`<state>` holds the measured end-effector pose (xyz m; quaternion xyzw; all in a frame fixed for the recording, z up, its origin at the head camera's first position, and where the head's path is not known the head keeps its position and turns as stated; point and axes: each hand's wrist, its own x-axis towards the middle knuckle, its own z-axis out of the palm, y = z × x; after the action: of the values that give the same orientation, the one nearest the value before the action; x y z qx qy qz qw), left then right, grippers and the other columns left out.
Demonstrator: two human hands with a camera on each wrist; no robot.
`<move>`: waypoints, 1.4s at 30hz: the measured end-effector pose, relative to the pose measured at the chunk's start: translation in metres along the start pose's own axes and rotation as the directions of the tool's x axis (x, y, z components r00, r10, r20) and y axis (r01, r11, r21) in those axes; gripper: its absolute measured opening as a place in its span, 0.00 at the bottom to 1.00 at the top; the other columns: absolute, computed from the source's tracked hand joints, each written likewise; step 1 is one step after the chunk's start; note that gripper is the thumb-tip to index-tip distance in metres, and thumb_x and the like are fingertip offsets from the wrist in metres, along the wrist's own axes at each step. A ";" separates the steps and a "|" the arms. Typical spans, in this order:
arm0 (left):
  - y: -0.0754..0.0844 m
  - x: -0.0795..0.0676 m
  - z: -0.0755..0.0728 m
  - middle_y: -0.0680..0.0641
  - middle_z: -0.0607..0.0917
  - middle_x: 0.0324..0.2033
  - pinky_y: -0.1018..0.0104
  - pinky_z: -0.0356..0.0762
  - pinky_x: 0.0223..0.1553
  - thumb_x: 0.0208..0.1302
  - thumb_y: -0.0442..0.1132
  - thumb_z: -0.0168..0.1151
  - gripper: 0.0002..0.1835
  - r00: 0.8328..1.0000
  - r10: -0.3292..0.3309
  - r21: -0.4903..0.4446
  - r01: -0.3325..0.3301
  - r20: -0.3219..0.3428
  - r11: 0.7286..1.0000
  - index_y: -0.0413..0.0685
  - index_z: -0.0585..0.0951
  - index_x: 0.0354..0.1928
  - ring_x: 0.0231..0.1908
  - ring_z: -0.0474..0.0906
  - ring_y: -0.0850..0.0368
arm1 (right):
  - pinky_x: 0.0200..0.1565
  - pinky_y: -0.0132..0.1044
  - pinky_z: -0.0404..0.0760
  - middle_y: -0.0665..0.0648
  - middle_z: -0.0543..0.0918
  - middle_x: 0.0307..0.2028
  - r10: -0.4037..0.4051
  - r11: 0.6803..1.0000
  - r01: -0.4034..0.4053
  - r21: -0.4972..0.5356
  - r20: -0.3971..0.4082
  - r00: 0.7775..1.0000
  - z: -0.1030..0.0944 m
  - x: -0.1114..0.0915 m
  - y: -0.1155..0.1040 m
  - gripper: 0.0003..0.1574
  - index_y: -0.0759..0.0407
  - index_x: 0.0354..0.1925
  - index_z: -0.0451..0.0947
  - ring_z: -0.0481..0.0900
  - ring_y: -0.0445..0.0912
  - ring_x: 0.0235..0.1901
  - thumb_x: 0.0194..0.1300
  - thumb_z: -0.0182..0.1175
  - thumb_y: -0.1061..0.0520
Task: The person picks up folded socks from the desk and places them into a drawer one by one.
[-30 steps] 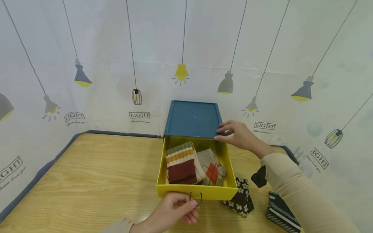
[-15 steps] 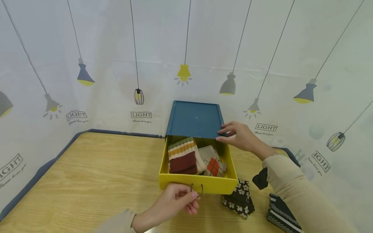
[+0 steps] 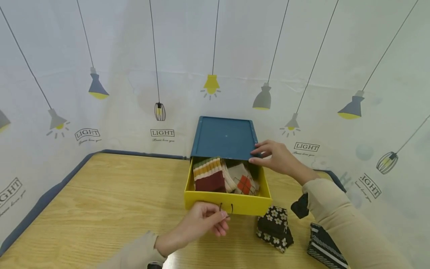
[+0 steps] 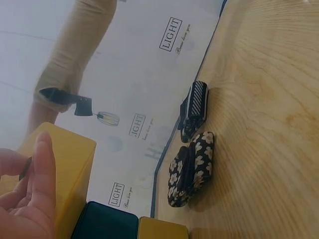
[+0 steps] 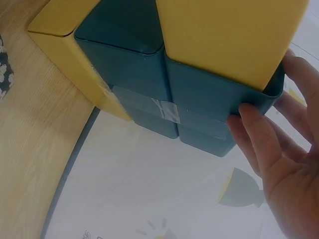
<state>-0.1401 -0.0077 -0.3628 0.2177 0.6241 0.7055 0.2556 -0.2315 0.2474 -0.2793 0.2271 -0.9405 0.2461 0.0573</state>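
yellow drawer (image 3: pixel 248 203): looked smooth plastic | blue casing (image 3: pixel 225 136): looked matt plastic | maroon-striped sock (image 3: pixel 209 181): was ribbed knit cloth | desk (image 3: pixel 117 201): showed glossy wood grain

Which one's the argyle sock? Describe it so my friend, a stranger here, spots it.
At the back of the wooden table is a blue box, with a yellow drawer jutting toward the viewer. Inside that drawer, on the right, lies the argyle sock. It is grey with an orange-red diamond, unlike the striped sock beside it, which has a broad maroon band.
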 end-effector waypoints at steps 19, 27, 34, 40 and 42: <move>0.005 0.019 -0.012 0.45 0.82 0.24 0.67 0.79 0.29 0.63 0.37 0.54 0.13 1.000 -0.019 0.056 0.020 -0.010 0.998 0.28 0.78 0.33 0.23 0.78 0.60 | 0.42 0.46 0.79 0.67 0.71 0.53 0.005 1.000 -0.005 0.019 0.000 1.000 0.001 0.001 0.001 0.20 0.66 0.45 0.79 0.78 0.57 0.42 0.57 0.62 0.54; 0.008 0.025 -0.017 0.46 0.82 0.24 0.65 0.80 0.30 0.64 0.37 0.54 0.14 1.000 -0.029 0.064 0.029 0.000 0.998 0.28 0.78 0.34 0.23 0.79 0.61 | 0.42 0.47 0.78 0.68 0.71 0.53 0.008 1.000 -0.008 0.022 -0.002 1.000 0.000 0.001 -0.001 0.20 0.66 0.45 0.79 0.78 0.57 0.42 0.57 0.62 0.55; 0.012 0.027 -0.020 0.47 0.82 0.23 0.63 0.80 0.30 0.64 0.38 0.54 0.15 0.999 -0.032 0.095 0.031 0.006 0.995 0.27 0.78 0.35 0.22 0.79 0.61 | 0.42 0.47 0.78 0.68 0.71 0.53 0.020 0.999 -0.021 0.030 0.008 1.000 0.000 0.001 -0.002 0.20 0.66 0.45 0.79 0.78 0.57 0.42 0.57 0.62 0.54; 0.013 0.031 -0.023 0.48 0.82 0.23 0.68 0.79 0.28 0.64 0.38 0.53 0.15 0.999 -0.036 0.092 0.035 0.007 0.995 0.27 0.78 0.34 0.22 0.78 0.62 | 0.43 0.47 0.78 0.67 0.70 0.54 0.023 0.999 -0.024 0.029 0.013 1.000 -0.001 0.000 -0.001 0.20 0.65 0.46 0.79 0.77 0.57 0.43 0.58 0.62 0.54; 0.014 0.032 -0.024 0.48 0.82 0.23 0.68 0.79 0.28 0.64 0.38 0.53 0.15 0.999 -0.040 0.099 0.040 0.001 0.994 0.28 0.78 0.34 0.22 0.78 0.62 | 0.43 0.47 0.78 0.67 0.70 0.54 0.024 0.999 -0.025 0.031 0.015 1.000 -0.001 0.000 0.000 0.20 0.65 0.46 0.79 0.77 0.57 0.43 0.58 0.62 0.54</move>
<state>-0.1813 -0.0068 -0.3525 0.2187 0.6620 0.6683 0.2595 -0.2313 0.2474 -0.2785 0.2181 -0.9397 0.2596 0.0438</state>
